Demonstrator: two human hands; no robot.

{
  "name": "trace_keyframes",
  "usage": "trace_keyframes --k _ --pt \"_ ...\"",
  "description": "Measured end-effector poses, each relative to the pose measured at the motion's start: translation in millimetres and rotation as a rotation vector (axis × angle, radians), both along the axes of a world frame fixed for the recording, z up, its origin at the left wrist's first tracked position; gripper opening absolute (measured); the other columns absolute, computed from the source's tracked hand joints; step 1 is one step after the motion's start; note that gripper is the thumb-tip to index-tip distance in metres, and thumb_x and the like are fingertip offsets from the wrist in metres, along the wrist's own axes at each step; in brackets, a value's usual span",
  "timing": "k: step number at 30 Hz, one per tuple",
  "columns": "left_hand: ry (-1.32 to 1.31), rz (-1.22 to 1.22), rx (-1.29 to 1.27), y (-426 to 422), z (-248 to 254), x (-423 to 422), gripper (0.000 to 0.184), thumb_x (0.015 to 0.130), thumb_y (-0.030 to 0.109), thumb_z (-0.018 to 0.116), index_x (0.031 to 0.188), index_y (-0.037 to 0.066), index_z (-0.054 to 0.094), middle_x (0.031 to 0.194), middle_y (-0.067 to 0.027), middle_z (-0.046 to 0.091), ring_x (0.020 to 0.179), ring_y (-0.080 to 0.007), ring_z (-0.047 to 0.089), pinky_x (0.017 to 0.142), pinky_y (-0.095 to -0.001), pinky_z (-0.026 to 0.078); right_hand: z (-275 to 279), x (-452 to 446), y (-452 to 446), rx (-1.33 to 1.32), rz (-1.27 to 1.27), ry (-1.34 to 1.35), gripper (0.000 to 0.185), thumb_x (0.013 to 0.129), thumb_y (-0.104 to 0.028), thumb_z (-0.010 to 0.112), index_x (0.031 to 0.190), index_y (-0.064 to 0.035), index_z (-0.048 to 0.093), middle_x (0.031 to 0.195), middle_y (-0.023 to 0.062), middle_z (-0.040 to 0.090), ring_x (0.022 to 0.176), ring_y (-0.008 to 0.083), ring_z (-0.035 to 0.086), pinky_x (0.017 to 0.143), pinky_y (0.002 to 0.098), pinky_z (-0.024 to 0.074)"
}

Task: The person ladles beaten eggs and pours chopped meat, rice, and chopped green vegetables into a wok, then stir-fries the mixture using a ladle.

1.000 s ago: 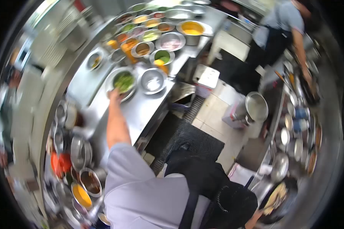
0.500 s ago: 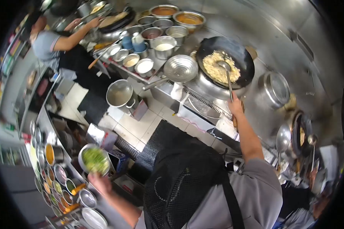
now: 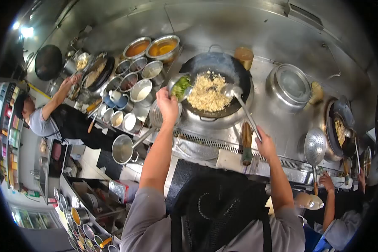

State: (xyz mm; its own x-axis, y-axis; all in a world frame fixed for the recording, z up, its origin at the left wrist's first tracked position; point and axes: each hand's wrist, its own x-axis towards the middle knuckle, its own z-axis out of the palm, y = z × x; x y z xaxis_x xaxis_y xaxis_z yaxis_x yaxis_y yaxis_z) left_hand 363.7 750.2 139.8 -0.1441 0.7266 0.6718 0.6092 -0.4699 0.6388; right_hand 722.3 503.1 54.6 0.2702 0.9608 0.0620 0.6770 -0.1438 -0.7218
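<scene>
While left hand (image 3: 167,106) grasps and partly hides one bowl (image 3: 172,80) of greens (image 3: 181,87), right hand (image 3: 266,145) clenches one ladle (image 3: 245,109) over one wok (image 3: 236,68).

The person's left arm (image 3: 157,157) reaches well forward, the left hand (image 3: 167,106) curled in a grip; the right arm (image 3: 280,178) reaches less far, the right hand (image 3: 266,143) (underside hidden) seemingly clenched.

Left hand (image 3: 167,106) tilts bowl (image 3: 173,80) of greens (image 3: 181,87) at wok (image 3: 212,63) rim — right hand (image 3: 266,144) grips ladle (image 3: 247,112)
</scene>
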Motion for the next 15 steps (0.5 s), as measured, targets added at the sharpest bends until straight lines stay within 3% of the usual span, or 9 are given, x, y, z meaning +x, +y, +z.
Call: trace_keyframes --k 1,2,4,9,12,13,15 --pt "0.147 0.024 0.153 16.0 9.5 14.8 0.013 0.075 -0.006 0.056 0.082 0.001 0.047 0.099 -0.0154 0.059 0.079 -0.0307 0.057 0.070 -0.0392 0.048 14.5 3.2 -6.7 -0.041 -0.007 -0.108 0.056 0.087 -0.014 0.063 0.140 -0.0193 0.046 0.104 0.0248 0.064 0.097 0.0435 0.062 0.084 0.0493 0.0491" --pt "0.150 0.013 0.168 26.5 19.4 26.0 0.013 0.075 -0.006 0.056 0.082 0.001 0.047 0.099 -0.0154 0.059 0.079 -0.0307 0.057 0.070 -0.0392 0.048 26.7 3.6 -13.1 -0.028 -0.020 -0.103 0.056 0.087 -0.014 0.063 0.140 -0.0193 0.046 0.104 0.0248 0.064 0.097 0.0435 0.062 0.084 0.0493 0.0491" --pt "0.223 -0.019 0.215 43.4 44.3 51.1 0.017 0.071 -0.008 0.056 0.081 0.002 0.047 0.108 -0.0181 0.058 0.093 -0.0391 0.056 0.076 -0.0434 0.048 50.4 5.0 -22.8 -0.154 -0.044 -0.269 0.054 0.086 -0.015 0.063 0.138 -0.0227 0.047 0.100 0.0217 0.064 0.091 0.0429 0.062 0.080 0.0512 0.0498" --pt "0.282 -0.094 0.245 64.6 86.3 90.3 0.021 0.068 -0.010 0.056 0.080 0.003 0.045 0.118 -0.0180 0.055 0.100 -0.0399 0.055 0.085 -0.0438 0.047 87.8 14.8 -40.0 -0.107 -0.069 -0.340 0.055 0.086 -0.014 0.064 0.137 -0.0250 0.048 0.095 0.0176 0.062 0.083 0.0400 0.064 0.071 0.0505 0.0515" --pt "0.364 -0.110 0.319 52.9 79.8 106.9 0.022 0.070 -0.007 0.058 0.087 0.004 0.052 0.120 -0.0148 0.053 0.107 -0.0374 0.055 0.086 -0.0438 0.049 109.5 8.9 -33.4 -0.133 -0.078 -0.286 0.052 0.087 -0.015 0.065 0.136 -0.0237 0.051 0.101 0.0194 0.063 0.087 0.0416 0.062 0.075 0.0486 0.0507" --pt "0.494 -0.193 0.259 55.1 59.5 112.1 0.022 0.072 -0.005 0.057 0.091 0.004 0.051 0.119 -0.0156 0.053 0.108 -0.0376 0.054 0.087 -0.0437 0.048 113.2 5.9 -26.9 -0.097 -0.083 -0.258 0.051 0.087 -0.015 0.065 0.135 -0.0231 0.052 0.101 0.0185 0.064 0.086 0.0412 0.062 0.074 0.0483 0.0507" --pt "0.436 -0.198 0.097 47.3 21.4 116.2 0.024 0.073 -0.004 0.055 0.095 0.003 0.050 0.117 -0.0189 0.052 0.104 -0.0396 0.053 0.087 -0.0451 0.047 109.2 4.2 -19.0 -0.068 -0.061 -0.242 0.050 0.087 -0.016 0.065 0.134 -0.0225 0.053 0.101 0.0176 0.064 0.086 0.0407 0.063 0.074 0.0479 0.0506"
